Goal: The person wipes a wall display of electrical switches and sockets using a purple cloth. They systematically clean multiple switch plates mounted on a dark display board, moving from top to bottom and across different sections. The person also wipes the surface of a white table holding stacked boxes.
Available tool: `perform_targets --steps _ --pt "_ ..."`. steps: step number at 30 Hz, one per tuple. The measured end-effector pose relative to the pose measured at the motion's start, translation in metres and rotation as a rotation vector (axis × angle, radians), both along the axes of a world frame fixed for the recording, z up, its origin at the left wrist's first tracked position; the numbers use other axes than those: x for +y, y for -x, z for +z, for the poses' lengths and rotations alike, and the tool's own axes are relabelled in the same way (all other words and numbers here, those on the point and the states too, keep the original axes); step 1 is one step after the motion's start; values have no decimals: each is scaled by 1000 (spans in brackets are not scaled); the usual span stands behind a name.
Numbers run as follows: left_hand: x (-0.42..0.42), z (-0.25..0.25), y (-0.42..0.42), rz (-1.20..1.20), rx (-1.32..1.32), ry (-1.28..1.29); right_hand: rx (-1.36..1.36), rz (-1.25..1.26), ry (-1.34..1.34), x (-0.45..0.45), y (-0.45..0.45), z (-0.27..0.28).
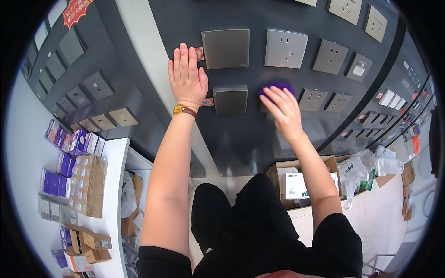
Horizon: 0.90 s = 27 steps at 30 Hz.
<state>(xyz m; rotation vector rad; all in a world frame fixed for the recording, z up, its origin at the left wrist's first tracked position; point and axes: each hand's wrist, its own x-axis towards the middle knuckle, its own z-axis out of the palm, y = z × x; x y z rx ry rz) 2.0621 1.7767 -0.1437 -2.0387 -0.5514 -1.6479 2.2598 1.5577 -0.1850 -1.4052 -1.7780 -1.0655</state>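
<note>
My left hand (187,76) lies flat, palm down, at the edge of a dark display panel (240,139) and its pale frame strip, its fingers partly over a small red-edged tag (199,54). Under the fingers of my right hand (283,107), a purple cloth (276,87) is pressed to the panel, over what seems to be a wall plate, mostly hidden. Between the hands is a small dark grey wall plate (231,100). Above it sits a larger grey plate (226,49), and to its right a silver socket plate (286,48).
More socket plates (330,56) line the panel to the right. At the left stands a white shelf (116,166) with purple boxes (79,141) and a taped carton (87,186). An open cardboard box (281,173) and plastic bags (353,172) are low on the right.
</note>
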Motion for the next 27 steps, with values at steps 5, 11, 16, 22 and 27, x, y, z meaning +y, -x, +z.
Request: perform_targets --steps 5,11,16,22,27 --pt "1 0 -1 -5 -6 -17 79 -81 -90 -13 -16 -29" --pt "1 1 -1 -10 -5 -14 71 -18 177 -40 -14 -63" --pt "1 -1 0 -9 -12 -19 122 -51 -150 -57 -31 -22" --pt "0 0 -1 -3 -13 -21 291 -270 -207 -55 -69 -31" --pt "0 0 -2 14 -32 -17 291 -269 -104 -61 -63 -73"
